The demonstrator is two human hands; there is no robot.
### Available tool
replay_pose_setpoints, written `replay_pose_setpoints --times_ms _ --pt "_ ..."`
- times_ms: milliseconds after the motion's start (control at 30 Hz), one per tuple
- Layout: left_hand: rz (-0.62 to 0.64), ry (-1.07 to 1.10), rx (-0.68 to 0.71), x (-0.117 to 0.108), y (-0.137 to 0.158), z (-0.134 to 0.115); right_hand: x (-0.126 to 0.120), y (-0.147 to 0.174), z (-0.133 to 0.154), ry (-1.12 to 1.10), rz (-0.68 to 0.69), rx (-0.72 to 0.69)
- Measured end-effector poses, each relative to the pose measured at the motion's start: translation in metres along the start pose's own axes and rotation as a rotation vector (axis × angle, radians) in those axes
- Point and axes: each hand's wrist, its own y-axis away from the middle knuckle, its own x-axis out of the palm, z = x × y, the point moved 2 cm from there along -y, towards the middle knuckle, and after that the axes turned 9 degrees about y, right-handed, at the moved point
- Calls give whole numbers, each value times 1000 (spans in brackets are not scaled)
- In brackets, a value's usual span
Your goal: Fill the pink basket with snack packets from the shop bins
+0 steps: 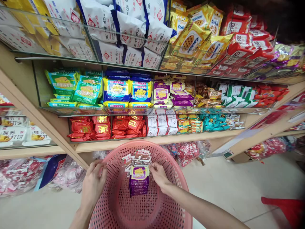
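Pink basket (176, 171): purple biscuit packs (139, 180) inside, beside white-and-red sachets (142, 155) toward far rim. Right hand (159, 175): grip pinched on sachets' right edge. Left hand (94, 178): fingers curled at left rim; hold cannot be told.

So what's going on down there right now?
A person has both hands at a pink basket below shelves of packaged snacks. The left hand is at the rim; the right hand is by small packets inside, though its grip is unclear. Purple biscuit packets also lie in the basket, nearer the person.
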Motion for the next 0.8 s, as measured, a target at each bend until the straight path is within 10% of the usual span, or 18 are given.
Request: replay_pose_setpoints --times_ms 333,633,800 --pt "0 -17 20 0 -1 7 -15 4 13 121 -31 14" --pt "36 -18 19 4 -4 16 -145 -10 194 577 -557 -822" --pt "38 11 37 3 -5 16 -210 -39 253 975 -884 -919"
